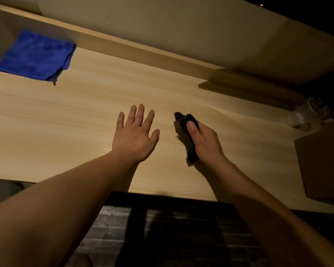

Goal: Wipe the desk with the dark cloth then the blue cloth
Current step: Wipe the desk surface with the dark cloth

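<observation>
Dark cloth (187, 135) sits bunched in the right hand (204, 141), fingers curled round it on the table (66, 122); left hand (135, 133) lies flat, fingers spread — blue cloth (37, 56) far left, well apart.

dark cloth (187, 132) in right hand (204, 141)

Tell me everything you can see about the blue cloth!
The blue cloth is bright blue and fuzzy-looking, like microfibre. It is folded into a rough square and lies flat on the wooden desk, at the far left, near the back edge. A small bit, maybe a tag, sticks out at its near corner. No hand touches it.
</observation>
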{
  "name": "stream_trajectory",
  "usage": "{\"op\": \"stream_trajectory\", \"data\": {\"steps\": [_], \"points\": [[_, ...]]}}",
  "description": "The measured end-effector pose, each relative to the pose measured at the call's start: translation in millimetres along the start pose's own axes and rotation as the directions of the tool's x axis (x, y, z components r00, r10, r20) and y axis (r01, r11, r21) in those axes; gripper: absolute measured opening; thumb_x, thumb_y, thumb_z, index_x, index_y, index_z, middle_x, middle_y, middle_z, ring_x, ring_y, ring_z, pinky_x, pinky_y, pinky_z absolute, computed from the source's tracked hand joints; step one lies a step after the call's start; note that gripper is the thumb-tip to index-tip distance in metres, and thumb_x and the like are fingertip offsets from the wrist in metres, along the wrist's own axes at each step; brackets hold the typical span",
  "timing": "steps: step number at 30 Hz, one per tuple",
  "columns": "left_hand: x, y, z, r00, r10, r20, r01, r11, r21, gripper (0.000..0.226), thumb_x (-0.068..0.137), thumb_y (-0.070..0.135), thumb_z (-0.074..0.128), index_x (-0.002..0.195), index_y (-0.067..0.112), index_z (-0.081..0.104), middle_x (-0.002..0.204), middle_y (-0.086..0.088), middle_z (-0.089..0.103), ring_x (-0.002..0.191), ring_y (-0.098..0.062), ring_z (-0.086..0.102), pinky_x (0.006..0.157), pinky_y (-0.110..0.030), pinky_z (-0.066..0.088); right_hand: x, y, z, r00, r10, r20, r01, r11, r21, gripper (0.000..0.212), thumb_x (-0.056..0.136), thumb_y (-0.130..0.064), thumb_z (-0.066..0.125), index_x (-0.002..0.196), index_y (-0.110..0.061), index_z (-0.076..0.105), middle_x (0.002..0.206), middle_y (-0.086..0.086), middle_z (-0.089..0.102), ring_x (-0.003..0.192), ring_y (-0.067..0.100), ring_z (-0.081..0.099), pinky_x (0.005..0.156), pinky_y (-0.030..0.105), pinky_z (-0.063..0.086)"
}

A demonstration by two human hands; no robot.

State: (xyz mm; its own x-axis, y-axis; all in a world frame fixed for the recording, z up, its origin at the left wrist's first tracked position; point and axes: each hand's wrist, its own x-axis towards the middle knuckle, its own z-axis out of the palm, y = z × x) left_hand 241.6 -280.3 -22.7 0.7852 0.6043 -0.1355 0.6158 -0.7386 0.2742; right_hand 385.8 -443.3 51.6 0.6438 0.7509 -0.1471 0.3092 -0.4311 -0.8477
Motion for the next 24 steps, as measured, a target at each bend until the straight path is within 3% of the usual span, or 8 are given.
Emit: {"op": "stream_trajectory", "data": {"steps": [1,4,9,12,15,24], "points": [[0,0,1,1.0,-0.005,-0.003,0.005,1.0,0.005,0.073,0.105,0.066,0.007,0.17,0.033,-0.005,0.179,-0.004,-0.012,0.164,-0.024,-0.017,0.13,-0.055,-0.01,24,4,-7,0.999,-0.043,-0.004,0.042,0.995,-0.092,0.03,0.111,-0.036,0.046,0.117,-0.02,0.07,0.088,-0.014,0.064,0.077,-0.009,0.06,0.068,0.011,0.04],[2,1,2,1.0,-0.019,-0.009,0.02,1.0,0.015,0.073,0.105,0.066,0.007,0.17,0.035,-0.005,0.179,-0.002,-0.013,0.163,-0.022,-0.019,0.13,-0.054,-0.01,100,25,-20,0.981,-0.193,0.024,0.188,0.906,-0.381,0.038,0.11,-0.043,0.039,0.124,-0.023,0.069,0.108,-0.003,0.071,0.103,0.018,0.064,0.089,0.041,0.044],[3,2,3,0.999,-0.032,-0.011,0.033,0.999,0.03,0.073,0.105,0.067,0.008,0.17,0.036,-0.006,0.178,-0.001,-0.015,0.163,-0.021,-0.02,0.131,-0.054,-0.008,187,37,-21,0.959,-0.26,0.113,0.268,0.699,-0.663,0.05,0.11,-0.043,0.036,0.151,-0.019,0.051,0.152,0.007,0.054,0.141,0.027,0.045,0.103,0.042,0.031],[2,3,2,0.999,-0.042,-0.01,0.042,0.998,0.045,0.072,0.106,0.066,0.009,0.17,0.036,-0.005,0.178,-0.001,-0.014,0.163,-0.021,-0.019,0.131,-0.053,-0.008,207,43,-16,0.966,-0.199,0.164,0.254,0.624,-0.739,0.057,0.109,-0.054,0.028,0.161,-0.032,0.033,0.172,0.001,0.021,0.156,0.026,0.02,0.119,0.053,0.02],[2,4,2,0.999,-0.049,-0.01,0.05,0.998,0.047,0.072,0.105,0.067,0.01,0.17,0.037,-0.005,0.178,0.0,-0.014,0.163,-0.02,-0.019,0.131,-0.053,-0.008,213,46,-15,0.977,-0.089,0.194,0.207,0.614,-0.762,0.062,0.104,-0.067,0.02,0.162,-0.045,0.016,0.174,-0.007,-0.006,0.16,0.026,0.0,0.121,0.062,0.008],[2,6,1,0.999,-0.051,-0.001,0.05,0.998,0.046,0.073,0.105,0.067,0.009,0.169,0.038,-0.007,0.178,0.0,-0.015,0.162,-0.02,-0.021,0.131,-0.053,-0.009,182,48,-15,0.959,-0.108,0.262,0.277,0.542,-0.793,0.066,0.098,-0.075,0.013,0.16,-0.052,0.008,0.174,-0.007,0.0,0.159,0.029,-0.002,0.122,0.066,0.002]]}}
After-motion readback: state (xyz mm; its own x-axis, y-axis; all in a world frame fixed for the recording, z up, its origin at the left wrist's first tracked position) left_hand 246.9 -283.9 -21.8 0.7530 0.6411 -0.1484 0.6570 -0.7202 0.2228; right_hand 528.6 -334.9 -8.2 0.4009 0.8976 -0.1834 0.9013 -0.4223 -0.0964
